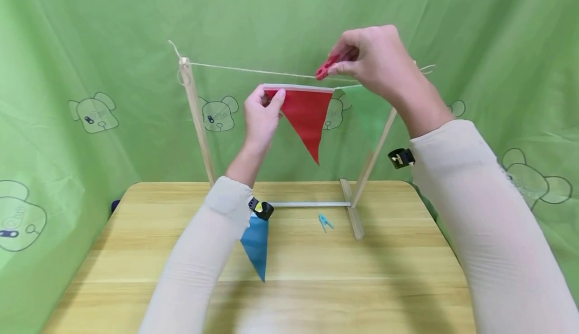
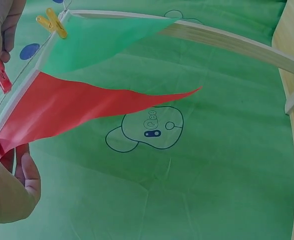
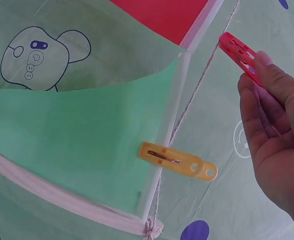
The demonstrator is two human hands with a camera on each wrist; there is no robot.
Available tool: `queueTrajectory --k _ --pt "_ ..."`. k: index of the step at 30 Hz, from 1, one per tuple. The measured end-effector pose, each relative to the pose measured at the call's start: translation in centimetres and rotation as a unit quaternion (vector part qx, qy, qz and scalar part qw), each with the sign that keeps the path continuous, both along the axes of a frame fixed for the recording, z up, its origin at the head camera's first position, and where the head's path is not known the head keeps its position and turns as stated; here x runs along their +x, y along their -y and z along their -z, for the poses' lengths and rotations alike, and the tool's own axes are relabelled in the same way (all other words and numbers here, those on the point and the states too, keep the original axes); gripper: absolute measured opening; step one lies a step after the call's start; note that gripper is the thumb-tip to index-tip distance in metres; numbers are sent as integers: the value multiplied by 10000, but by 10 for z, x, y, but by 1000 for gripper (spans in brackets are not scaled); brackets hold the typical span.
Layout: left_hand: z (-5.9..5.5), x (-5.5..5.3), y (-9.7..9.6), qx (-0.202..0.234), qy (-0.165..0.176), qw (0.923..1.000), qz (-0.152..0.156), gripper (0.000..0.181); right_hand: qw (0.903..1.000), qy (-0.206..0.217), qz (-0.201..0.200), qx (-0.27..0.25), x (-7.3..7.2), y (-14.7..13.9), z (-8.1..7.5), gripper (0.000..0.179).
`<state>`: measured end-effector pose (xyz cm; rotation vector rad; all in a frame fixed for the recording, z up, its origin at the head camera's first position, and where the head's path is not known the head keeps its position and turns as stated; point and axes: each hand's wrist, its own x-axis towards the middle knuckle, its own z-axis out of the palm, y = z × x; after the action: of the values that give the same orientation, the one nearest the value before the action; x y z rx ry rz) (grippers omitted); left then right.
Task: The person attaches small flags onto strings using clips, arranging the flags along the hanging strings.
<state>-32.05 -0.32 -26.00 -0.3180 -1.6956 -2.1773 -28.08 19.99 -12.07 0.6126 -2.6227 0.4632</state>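
Right hand [image 1: 373, 57] up high, thumb and fingers pinching a red clothespin [image 1: 326, 68], its tip right by the string [image 1: 244, 69]; contact can't be told! Left hand [image 1: 264, 117] pinches the red flag [image 1: 307, 112] at its left top corner, white edge just below the string. The green flag [image 1: 366, 110] adjoins it, a yellow clothespin [image 3: 179, 161] on its top edge. Below, a wood-grain table [image 1: 362, 283]; all around, green curtain [image 1: 271, 12] printed with cartoon heads. The count: three flags, the blue flag [image 1: 257, 246] partly behind the left sleeve [image 1: 194, 258]; three clothespins, the light-blue clothespin [image 1: 324, 222] lying on the table; two wooden posts [image 1: 196, 117], one string.
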Motion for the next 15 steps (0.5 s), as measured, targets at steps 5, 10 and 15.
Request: queueTrajectory --k 5,10,15 --pt "-2 2 -2 14 83 10000 8 13 9997 203 38 90 -1 2 -2 23" --pt "-3 2 -5 64 47 10000 -5 13 9996 180 -27 232 -2 4 -3 22" --pt "-5 3 -7 80 62 9999 -34 13 9994 157 -117 296 -4 8 -3 22"
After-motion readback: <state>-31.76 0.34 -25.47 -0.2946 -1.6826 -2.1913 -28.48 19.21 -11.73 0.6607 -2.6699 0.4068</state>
